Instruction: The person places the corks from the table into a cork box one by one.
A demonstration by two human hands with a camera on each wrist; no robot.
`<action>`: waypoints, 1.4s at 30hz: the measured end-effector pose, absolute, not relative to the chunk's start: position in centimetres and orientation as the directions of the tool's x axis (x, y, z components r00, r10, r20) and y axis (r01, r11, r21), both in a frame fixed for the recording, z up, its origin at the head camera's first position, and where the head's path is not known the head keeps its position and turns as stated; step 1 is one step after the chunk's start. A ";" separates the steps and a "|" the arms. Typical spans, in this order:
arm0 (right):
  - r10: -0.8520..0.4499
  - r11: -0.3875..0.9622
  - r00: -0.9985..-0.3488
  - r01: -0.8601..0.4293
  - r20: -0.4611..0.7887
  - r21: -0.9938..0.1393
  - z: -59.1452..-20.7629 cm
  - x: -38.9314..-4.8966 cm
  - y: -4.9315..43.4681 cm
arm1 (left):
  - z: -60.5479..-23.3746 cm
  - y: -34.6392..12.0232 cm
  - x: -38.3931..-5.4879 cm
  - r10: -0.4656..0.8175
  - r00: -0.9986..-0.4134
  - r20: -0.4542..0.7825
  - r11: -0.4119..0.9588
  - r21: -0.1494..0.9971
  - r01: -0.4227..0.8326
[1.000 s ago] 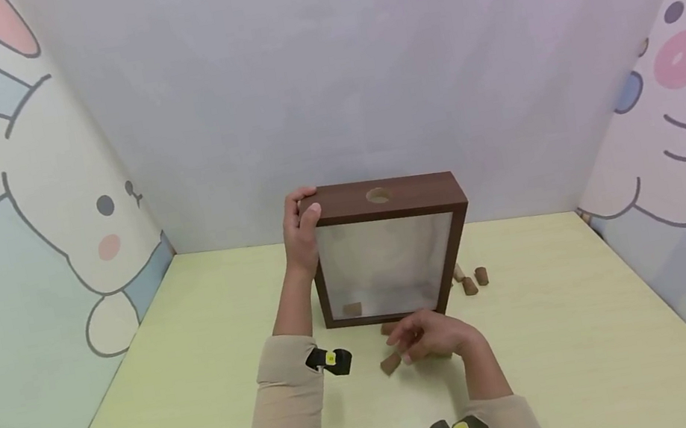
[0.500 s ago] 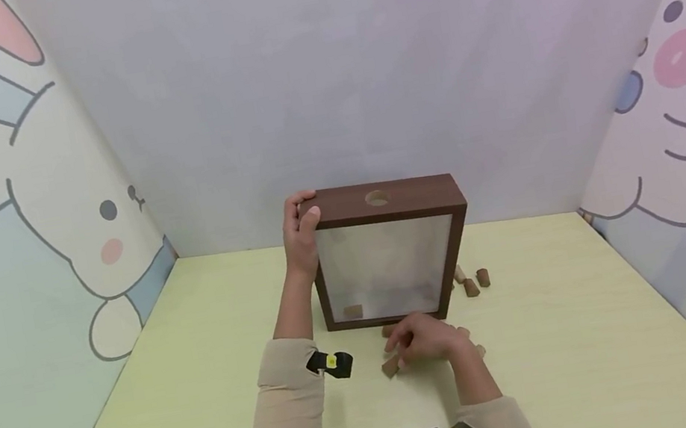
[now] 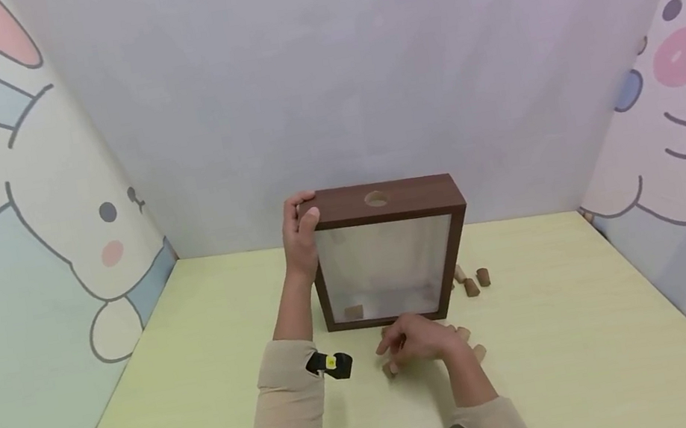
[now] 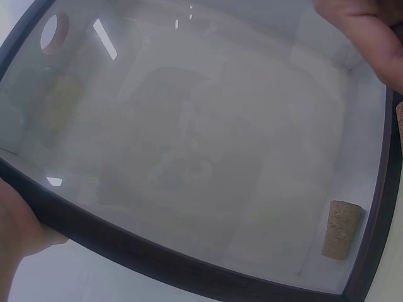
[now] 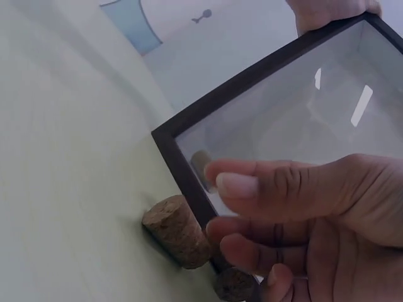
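A dark brown box frame (image 3: 418, 195) stood upright on the desk (image 3: 219, 326), with a round hole (image 3: 376, 198) through its top and a glossy clear panel (image 3: 389, 267) across its front that threw white glints at my wrist cameras. Behind the panel I saw a single tan cork (image 4: 342, 229), lying on its side by the frame's lower left corner.

The left hand (image 3: 302, 240) gripped the upper left corner, thumb and fingers bent over the edge. The right hand (image 3: 420, 341) was low before the frame's foot, fingers loosely bent, thumb and index tips close together; a loose cork (image 3: 388, 371) lay right by the fingertips, and I could not tell whether they touched it. More corks (image 3: 479, 352) lay just right of that hand, and others (image 3: 471, 288) sat beyond the frame's right side.

The frame stood well apart from both side edges of the desk, whose rear edge showed beyond it; I saw broad room to left and right. The pale yellow-green desk met a lilac-grey backdrop (image 3: 321, 81), with a cartoon rabbit (image 3: 82, 242) on the left wall and a pig (image 3: 684, 54) on the right.
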State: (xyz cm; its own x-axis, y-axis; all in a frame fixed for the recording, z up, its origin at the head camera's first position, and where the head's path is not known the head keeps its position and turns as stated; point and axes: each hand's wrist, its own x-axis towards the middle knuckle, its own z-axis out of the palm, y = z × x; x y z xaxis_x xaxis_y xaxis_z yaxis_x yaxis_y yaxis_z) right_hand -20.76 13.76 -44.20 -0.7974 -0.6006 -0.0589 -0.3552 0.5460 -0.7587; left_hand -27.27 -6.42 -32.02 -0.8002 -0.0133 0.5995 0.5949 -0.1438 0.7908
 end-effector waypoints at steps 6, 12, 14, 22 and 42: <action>-0.547 0.618 -0.831 -0.320 -0.101 -0.718 -44.6 -20.4 14.1 | -32.0 -6.4 -27.3 -0.002 -0.807 0.590 -0.133 0.800 0.585; -0.580 0.582 -0.810 -0.335 -0.089 -0.741 -45.3 -20.8 13.6 | -32.1 -6.6 -27.3 0.003 -0.804 0.595 -0.138 0.796 0.589; -0.594 0.575 -0.800 -0.350 -0.084 -0.740 -45.4 -20.9 13.3 | -32.1 -6.6 -27.4 0.004 -0.801 0.599 -0.136 0.794 0.593; -0.576 0.619 -0.814 -0.372 -0.078 -0.691 -45.3 -20.8 12.1 | -32.0 -6.6 -27.3 0.001 -0.800 0.600 -0.138 0.792 0.595; -0.611 0.533 -0.780 -0.279 -0.135 -0.799 -42.3 -20.0 14.8 | -33.2 -6.7 -28.7 -0.009 -0.800 0.600 -0.153 0.790 0.594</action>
